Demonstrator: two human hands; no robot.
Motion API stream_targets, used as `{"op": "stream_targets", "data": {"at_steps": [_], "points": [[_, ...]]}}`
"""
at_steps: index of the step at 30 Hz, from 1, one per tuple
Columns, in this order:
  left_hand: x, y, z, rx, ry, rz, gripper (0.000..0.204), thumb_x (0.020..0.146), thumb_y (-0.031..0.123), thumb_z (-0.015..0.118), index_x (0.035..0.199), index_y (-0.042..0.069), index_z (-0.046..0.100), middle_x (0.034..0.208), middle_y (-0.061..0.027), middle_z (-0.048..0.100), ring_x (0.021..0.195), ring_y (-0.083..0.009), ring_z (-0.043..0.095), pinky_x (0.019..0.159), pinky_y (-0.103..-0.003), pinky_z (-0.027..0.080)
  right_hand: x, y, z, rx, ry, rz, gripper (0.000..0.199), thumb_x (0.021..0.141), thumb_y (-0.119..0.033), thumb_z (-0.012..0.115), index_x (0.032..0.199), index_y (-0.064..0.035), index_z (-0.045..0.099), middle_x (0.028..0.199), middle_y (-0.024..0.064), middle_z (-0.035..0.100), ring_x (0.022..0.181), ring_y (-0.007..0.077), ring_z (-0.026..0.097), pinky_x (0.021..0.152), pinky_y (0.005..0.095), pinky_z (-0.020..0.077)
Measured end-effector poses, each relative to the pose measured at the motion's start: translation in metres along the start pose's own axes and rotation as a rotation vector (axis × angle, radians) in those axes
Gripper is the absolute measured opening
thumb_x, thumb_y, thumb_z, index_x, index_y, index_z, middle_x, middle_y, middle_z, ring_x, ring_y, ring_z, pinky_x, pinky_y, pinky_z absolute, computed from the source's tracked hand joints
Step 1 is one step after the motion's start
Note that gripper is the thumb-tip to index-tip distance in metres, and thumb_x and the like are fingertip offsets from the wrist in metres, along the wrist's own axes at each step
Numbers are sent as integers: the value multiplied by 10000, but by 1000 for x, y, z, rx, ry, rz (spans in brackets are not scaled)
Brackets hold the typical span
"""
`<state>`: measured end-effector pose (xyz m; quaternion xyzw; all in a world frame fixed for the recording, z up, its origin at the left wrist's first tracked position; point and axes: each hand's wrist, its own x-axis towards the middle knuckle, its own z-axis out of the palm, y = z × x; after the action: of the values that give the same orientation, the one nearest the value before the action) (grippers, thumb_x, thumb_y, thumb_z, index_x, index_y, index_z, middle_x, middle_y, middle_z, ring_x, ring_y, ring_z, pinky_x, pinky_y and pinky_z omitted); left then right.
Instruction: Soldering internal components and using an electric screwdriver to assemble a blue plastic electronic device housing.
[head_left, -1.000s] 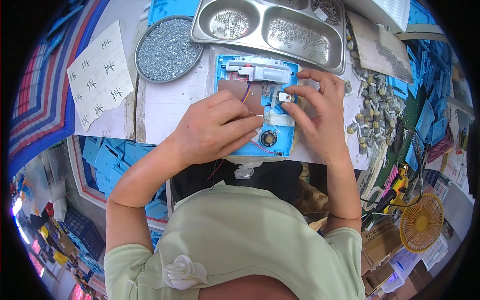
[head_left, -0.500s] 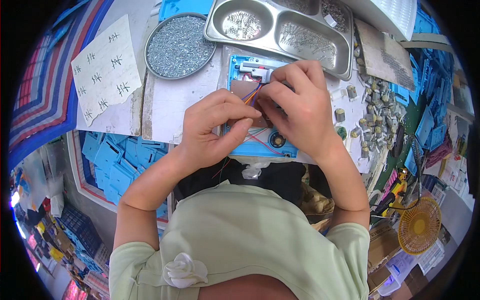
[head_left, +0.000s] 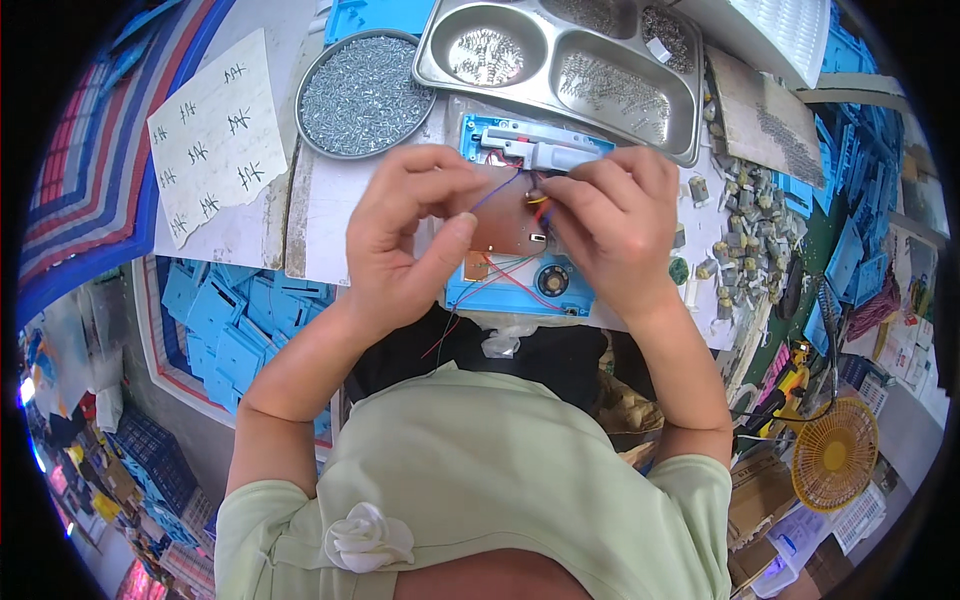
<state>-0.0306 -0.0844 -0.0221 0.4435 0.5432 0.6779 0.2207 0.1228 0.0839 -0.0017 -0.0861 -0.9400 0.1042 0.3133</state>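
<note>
A light-blue plastic casing (head_left: pixel 500 298) lies in front of me with a brown circuit board (head_left: pixel 505 225) over its middle. My right hand (head_left: pixel 620 225) is closed, thumb and fingertips pinching a small bundle of coloured wires (head_left: pixel 537 200) above the board. Just left of it, my left hand (head_left: pixel 405 235) hovers with thumb and fingers apart. A loose blue wire (head_left: pixel 495 189) runs toward its fingertips. Along the casing's far side sits a white and grey plastic part (head_left: pixel 545 150). A round black speaker (head_left: pixel 552 281) shows at the near right, beside thin red and green wires.
A round dish of screws (head_left: pixel 365 95) and a steel compartment tray (head_left: pixel 555 75) with small metal parts stand behind. Small motors (head_left: pixel 745 225) are heaped at right. A handwritten paper (head_left: pixel 215 140) lies left, above a bin of blue panels (head_left: pixel 235 325). A yellow fan grille (head_left: pixel 835 453) is lower right.
My left hand has drawn back left from the wires and opened wider. The right hand has shifted slightly right and down with the wire bundle, uncovering more of the board and the white part.
</note>
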Motion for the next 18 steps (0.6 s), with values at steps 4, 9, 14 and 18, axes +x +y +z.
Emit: {"op": "stream_targets", "data": {"at_steps": [4, 9, 14, 18], "points": [[9, -8, -11, 260, -10, 92, 330, 859, -58, 678, 1184, 4, 690, 1165, -132, 610, 873, -144, 636, 723, -276, 513, -17, 14, -7, 51, 32, 132, 209, 694, -126, 864, 852, -135, 727, 781, -12, 633, 818, 229, 576, 812, 385, 422], [23, 0, 9, 421, -166, 64, 263, 841, -32, 708, 1098, 27, 707, 1026, -109, 645, 850, -185, 658, 715, -309, 529, -30, 14, 2, 268, 99, 348, 140, 740, -97, 848, 840, -115, 751, 772, 15, 662, 789, 226, 577, 767, 354, 421], [46, -5, 20, 636, -275, 237, 169, 809, 14, 767, 964, 43, 707, 911, -74, 663, 742, -217, 620, 700, -322, 494, -29, 13, 2, 338, 128, 373, 122, 754, -69, 831, 841, -102, 752, 762, 21, 657, 776, 222, 568, 736, 343, 424], [57, -6, 27, 818, -360, 385, 205, 745, 105, 815, 915, 98, 701, 870, -37, 637, 742, -232, 617, 698, -365, 437, -27, 9, 2, 449, 111, 437, 97, 771, -54, 817, 821, -78, 738, 739, 24, 643, 750, 210, 553, 709, 332, 426]]}}
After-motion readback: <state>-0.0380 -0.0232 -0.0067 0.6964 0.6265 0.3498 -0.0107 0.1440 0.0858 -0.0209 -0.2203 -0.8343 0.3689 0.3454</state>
